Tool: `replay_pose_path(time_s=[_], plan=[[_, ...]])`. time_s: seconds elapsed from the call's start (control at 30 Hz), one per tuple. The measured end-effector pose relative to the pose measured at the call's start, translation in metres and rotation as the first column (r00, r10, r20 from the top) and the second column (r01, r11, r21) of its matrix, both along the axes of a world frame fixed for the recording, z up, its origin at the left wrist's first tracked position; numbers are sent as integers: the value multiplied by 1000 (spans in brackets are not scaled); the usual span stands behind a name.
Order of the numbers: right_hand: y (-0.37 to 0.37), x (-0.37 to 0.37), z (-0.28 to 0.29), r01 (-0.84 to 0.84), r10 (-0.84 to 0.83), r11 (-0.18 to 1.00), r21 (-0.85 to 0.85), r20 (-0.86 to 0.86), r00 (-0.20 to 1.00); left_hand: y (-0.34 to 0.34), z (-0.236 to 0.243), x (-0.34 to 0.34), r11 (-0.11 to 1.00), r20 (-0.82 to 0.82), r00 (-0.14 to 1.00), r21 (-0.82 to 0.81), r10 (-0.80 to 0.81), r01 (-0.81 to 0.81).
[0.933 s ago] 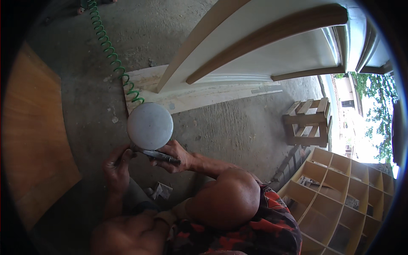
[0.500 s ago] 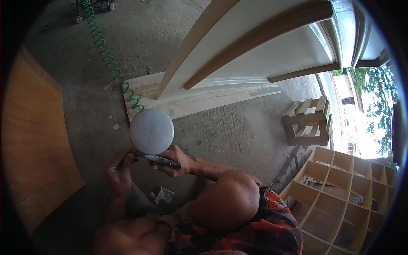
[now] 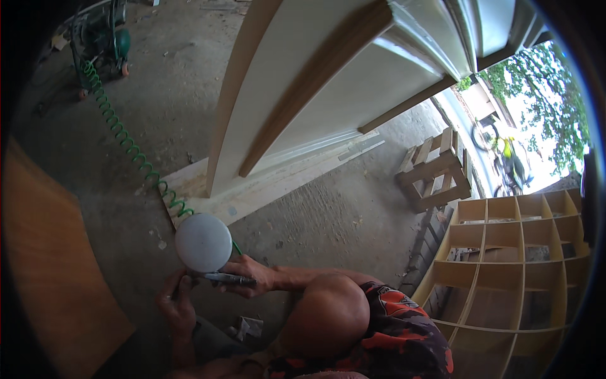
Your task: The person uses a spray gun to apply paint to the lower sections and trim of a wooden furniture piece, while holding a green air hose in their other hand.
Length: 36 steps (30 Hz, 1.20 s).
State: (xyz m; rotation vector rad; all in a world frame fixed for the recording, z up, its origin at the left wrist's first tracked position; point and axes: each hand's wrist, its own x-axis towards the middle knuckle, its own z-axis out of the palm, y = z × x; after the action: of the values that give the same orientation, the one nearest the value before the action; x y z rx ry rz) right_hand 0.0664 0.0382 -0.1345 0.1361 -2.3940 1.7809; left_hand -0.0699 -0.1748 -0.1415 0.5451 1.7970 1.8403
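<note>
sander sits between both hands, its round pale pad face turned up toward the camera, the dark slim body running crosswise below the disc toward the person's right. right hand is wrapped closed around that body; left hand is curled at the disc's lower left edge, though how firmly it grips cannot be told. green coiled hose runs away from beyond the disc, over the concrete floor, toward a compressor.

Single head-worn fisheye view, looking steeply down at close range over the grey concrete floor; edges bend.
</note>
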Motion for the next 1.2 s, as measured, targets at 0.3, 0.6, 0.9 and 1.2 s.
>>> replay_pose_path(time_s=[0.3,0.6,0.9,1.2], plan=[[34,24,119,127,-129,992,-19,-132,983,71,-17,-27,976,-789,575,-183,-218,119],[48,94,236,493,-492,851,-180,56,869,125,-30,-52,732,-725,157,-611,-670,300],[90,148,309,902,-909,383,-201,-254,329,113,104,-16,457,-463,167,-631,-870,627],[150,164,363,955,-916,245,-168,-364,171,124,196,4,485,-516,148,-616,-844,620]])
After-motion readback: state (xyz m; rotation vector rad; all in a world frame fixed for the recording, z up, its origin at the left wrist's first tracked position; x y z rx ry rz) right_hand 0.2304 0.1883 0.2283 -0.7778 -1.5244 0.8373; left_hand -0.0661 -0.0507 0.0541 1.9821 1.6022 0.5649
